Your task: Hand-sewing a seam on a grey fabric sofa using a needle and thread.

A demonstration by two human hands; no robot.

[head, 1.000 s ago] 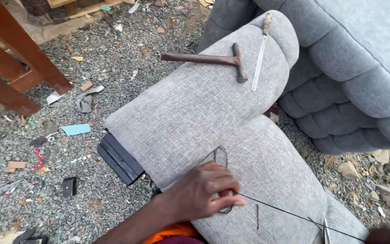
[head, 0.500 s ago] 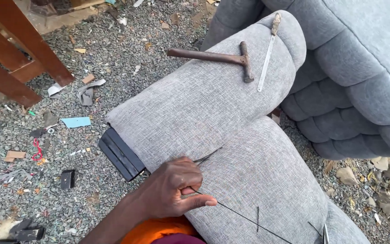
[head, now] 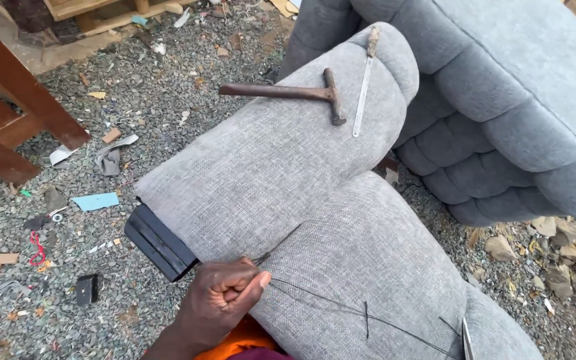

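Grey sofa armrest [head: 315, 200] is lying before us; we are clenching our left hand [head: 225, 297] tight around dark thread [head: 341, 308], which is running rightward along the near seam. Our right hand is out of view.

Littered gravel ground [head: 168, 100], brown wooden frame [head: 15, 113] at left.

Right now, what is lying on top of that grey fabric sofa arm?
On the grey fabric sofa arm lie a rusty metal hammer and a long thin metal blade. Whatever is beneath the fabric is covered.
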